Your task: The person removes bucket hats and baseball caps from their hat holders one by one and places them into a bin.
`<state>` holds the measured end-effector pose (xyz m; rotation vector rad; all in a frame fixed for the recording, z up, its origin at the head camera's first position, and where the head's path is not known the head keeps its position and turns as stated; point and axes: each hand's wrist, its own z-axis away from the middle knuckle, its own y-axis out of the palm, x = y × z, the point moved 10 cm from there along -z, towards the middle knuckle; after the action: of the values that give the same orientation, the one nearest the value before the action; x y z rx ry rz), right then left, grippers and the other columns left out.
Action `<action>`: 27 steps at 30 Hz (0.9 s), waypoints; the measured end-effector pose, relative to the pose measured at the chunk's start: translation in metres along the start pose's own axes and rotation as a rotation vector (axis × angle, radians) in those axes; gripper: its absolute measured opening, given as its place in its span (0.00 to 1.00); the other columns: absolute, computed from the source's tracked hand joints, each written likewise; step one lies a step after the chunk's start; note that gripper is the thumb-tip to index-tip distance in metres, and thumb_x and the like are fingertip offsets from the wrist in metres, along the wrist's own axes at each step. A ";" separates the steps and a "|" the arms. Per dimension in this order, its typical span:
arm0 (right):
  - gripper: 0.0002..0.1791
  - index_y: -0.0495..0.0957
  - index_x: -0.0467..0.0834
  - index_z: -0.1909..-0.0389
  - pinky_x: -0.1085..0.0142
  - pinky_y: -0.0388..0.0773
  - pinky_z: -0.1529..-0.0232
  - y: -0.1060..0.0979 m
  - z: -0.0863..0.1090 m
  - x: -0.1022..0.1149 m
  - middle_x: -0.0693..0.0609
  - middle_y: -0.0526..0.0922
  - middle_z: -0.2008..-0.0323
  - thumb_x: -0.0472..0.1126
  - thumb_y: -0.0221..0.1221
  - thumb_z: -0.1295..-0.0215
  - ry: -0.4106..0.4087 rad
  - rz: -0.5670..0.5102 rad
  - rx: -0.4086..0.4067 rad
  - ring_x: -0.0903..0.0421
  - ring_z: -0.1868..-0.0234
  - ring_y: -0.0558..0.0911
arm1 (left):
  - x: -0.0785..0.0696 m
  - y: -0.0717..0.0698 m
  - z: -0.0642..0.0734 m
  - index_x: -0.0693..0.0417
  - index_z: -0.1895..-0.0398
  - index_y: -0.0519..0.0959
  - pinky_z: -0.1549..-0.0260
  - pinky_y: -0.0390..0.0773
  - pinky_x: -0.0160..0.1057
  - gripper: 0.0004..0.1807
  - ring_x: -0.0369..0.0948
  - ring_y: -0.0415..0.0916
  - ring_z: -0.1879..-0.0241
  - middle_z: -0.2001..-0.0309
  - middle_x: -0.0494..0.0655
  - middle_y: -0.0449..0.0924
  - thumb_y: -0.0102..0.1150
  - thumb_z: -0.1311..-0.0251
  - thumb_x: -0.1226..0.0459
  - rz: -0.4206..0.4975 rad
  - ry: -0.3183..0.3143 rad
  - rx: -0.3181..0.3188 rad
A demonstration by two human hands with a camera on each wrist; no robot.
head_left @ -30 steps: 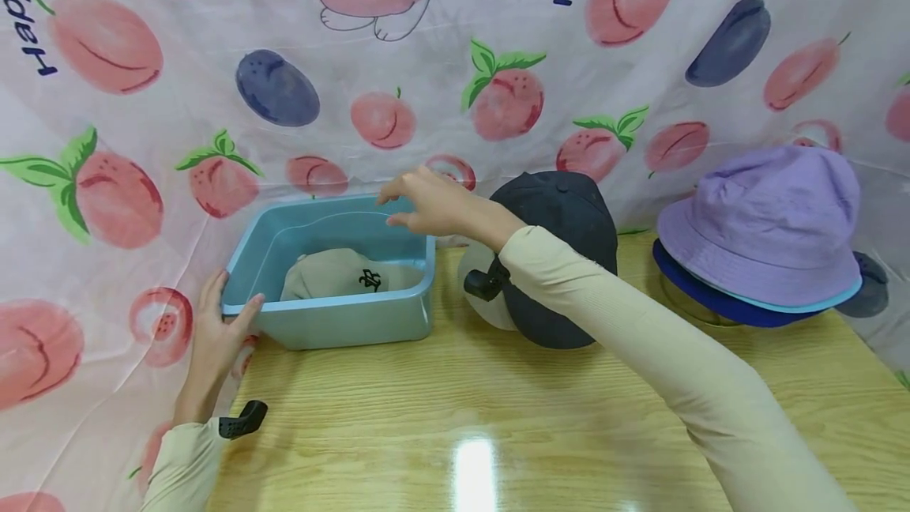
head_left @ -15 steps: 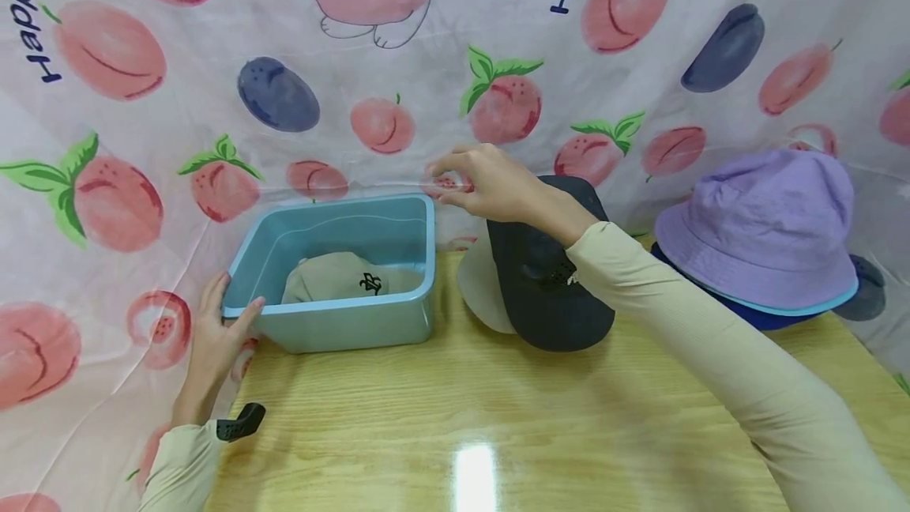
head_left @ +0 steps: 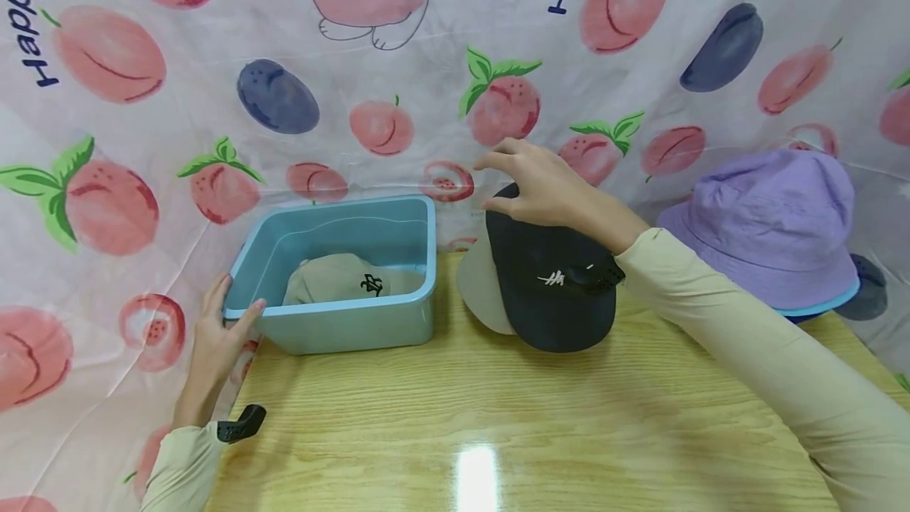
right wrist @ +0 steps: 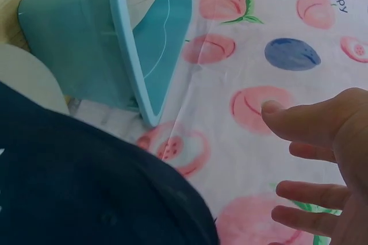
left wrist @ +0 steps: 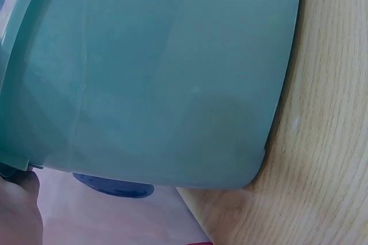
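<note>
My left hand (head_left: 216, 342) grips the near left corner of a light blue plastic bin (head_left: 341, 326), thumb at the front rim and fingers along the left side. In the left wrist view the bin's wall (left wrist: 172, 84) fills most of the picture, with part of the hand at the lower left. Inside the bin lies a beige cap (head_left: 334, 279) with a dark emblem. My right hand (head_left: 547, 184) hovers over a black baseball cap (head_left: 529, 299) with a white mark, fingers spread and holding nothing. Under the black cap a beige brim (head_left: 483, 287) sticks out.
At the right stands a stack of bucket hats, with a lilac hat (head_left: 771, 227) on top and blue brims below. A dark rounded thing (head_left: 869, 287) shows behind it. A fruit-print cloth (head_left: 398, 85) hangs behind the wooden table (head_left: 398, 433).
My right hand has moved right, from over the bin's right rim to above the black cap. The left hand has stayed at the bin's corner.
</note>
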<state>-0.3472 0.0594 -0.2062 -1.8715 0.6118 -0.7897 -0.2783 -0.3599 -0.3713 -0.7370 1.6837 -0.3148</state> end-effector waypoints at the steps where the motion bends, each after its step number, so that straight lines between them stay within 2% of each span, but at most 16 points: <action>1: 0.27 0.75 0.45 0.42 0.49 0.70 0.46 0.000 0.002 -0.002 0.44 0.73 0.45 0.46 0.66 0.44 0.007 0.003 0.000 0.47 0.47 0.73 | 0.000 0.000 0.000 0.54 0.25 0.46 0.42 0.52 0.68 0.42 0.62 0.49 0.34 0.26 0.51 0.41 0.54 0.36 0.53 -0.003 -0.001 0.002; 10: 0.34 0.71 0.46 0.38 0.44 0.66 0.43 0.001 0.018 -0.018 0.42 0.69 0.41 0.51 0.68 0.46 0.031 0.034 0.018 0.43 0.40 0.68 | 0.001 0.001 0.000 0.53 0.25 0.45 0.42 0.52 0.68 0.42 0.62 0.48 0.34 0.26 0.52 0.41 0.53 0.36 0.52 -0.006 -0.010 0.004; 17: 0.37 0.69 0.47 0.36 0.43 0.67 0.46 0.004 0.030 -0.028 0.40 0.68 0.42 0.52 0.68 0.48 0.062 0.063 0.041 0.42 0.43 0.68 | -0.004 -0.002 -0.001 0.59 0.26 0.49 0.37 0.49 0.61 0.41 0.58 0.49 0.33 0.27 0.55 0.45 0.55 0.37 0.55 0.002 0.033 -0.025; 27: 0.41 0.68 0.49 0.34 0.40 0.69 0.50 0.008 0.041 -0.042 0.39 0.66 0.41 0.55 0.69 0.50 0.129 0.096 0.073 0.39 0.46 0.69 | -0.002 -0.001 0.000 0.56 0.26 0.47 0.39 0.51 0.64 0.41 0.58 0.49 0.34 0.26 0.53 0.44 0.54 0.36 0.56 0.027 0.015 -0.015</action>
<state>-0.3449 0.1104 -0.2369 -1.7212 0.7383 -0.8634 -0.2782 -0.3591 -0.3690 -0.7240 1.7103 -0.2900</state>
